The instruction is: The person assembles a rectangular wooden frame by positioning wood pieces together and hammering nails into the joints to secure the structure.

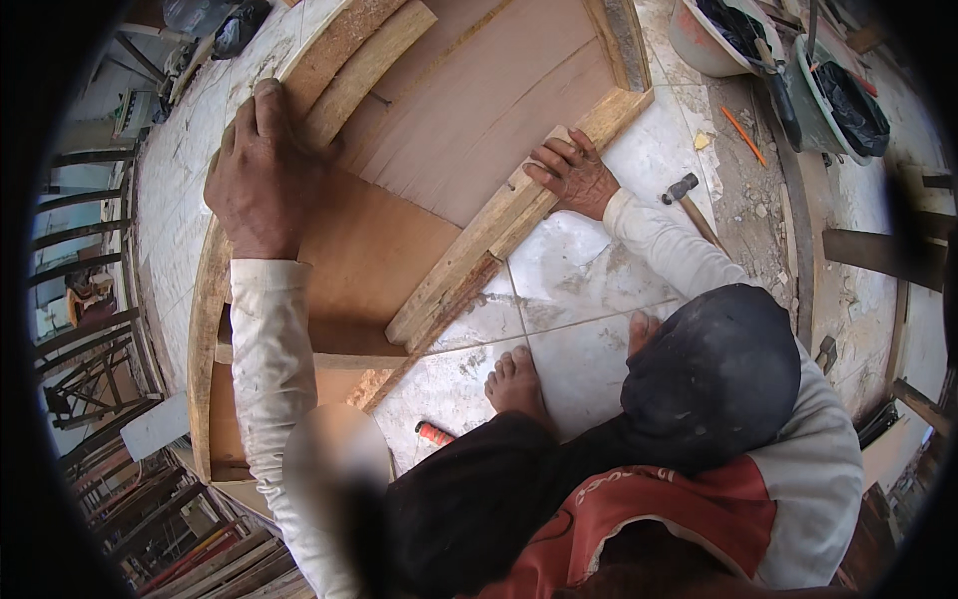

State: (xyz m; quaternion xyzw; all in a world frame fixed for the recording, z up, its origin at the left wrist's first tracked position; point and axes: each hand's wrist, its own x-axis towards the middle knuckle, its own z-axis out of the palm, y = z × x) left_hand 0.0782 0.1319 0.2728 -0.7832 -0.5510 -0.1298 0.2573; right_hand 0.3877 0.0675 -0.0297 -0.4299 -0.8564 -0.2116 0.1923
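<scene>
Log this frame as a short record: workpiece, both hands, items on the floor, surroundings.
Workpiece: wooden frame with curved rail, straight rail and plywood panel
Left hand: over the curved rail; grip unclear
Right hand: fingers over the straight rail; grip unclear
Nail: projecting at the straight rail
On floor: hammer; thin orange stick; red cylindrical object, partly hidden
Upper right: pale tub and grey-green tub, both holding black plastic
</scene>
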